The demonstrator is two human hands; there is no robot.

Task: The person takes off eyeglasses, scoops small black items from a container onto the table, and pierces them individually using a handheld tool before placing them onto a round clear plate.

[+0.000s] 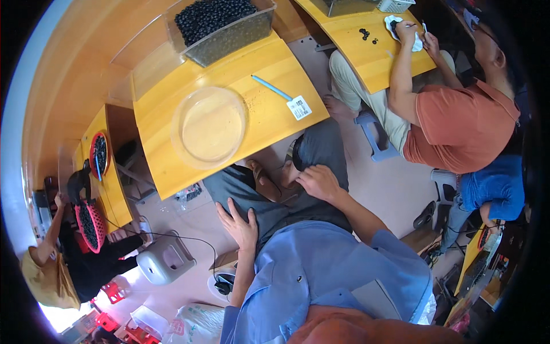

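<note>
My left hand (238, 226) lies open on my left thigh, fingers spread over the grey trousers and nothing in it. Over my right leg, my right hand (318, 182) is closed, its fingers bent beside my bare foot (289, 174); whatever they may hold is hidden. Both hands are below the near edge of the yellow table (157, 155). On that table are a clear round shallow dish (211, 127), a teal pen-like tool (270, 87) and a white printed label (299, 107). Tiny dark specks are scattered right of the dish.
A clear bin (229, 49) of small black pieces stands at the table's far side. At right, a person in an orange shirt (458, 123) works at another table. A person at left is beside a pink basket (91, 226). A grey stool (166, 258) and cable are on the floor.
</note>
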